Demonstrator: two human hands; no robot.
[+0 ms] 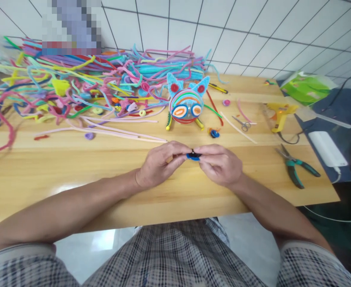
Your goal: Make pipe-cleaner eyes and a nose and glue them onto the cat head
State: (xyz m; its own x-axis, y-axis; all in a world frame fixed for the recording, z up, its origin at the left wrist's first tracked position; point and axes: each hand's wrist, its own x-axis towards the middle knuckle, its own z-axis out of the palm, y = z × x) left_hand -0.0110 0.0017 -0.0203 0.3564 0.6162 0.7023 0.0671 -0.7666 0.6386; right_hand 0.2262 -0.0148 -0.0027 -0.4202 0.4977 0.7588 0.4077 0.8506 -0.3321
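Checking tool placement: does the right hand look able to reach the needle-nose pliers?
Probably yes: bare tabletop separates the right hand and pliers, though that hand holds a blue-black piece.

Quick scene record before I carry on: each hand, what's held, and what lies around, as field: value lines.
Left hand: left hand, fingertips pinching one side of the piece
Right hand: right hand, pinching the opposite side
Held: small blue-and-black piece, above the table
Beyond hands: blue-eared figure
Left and back: heap of fuzzy stems
Right: scissors, yellow glue gun, pliers with jaws apart
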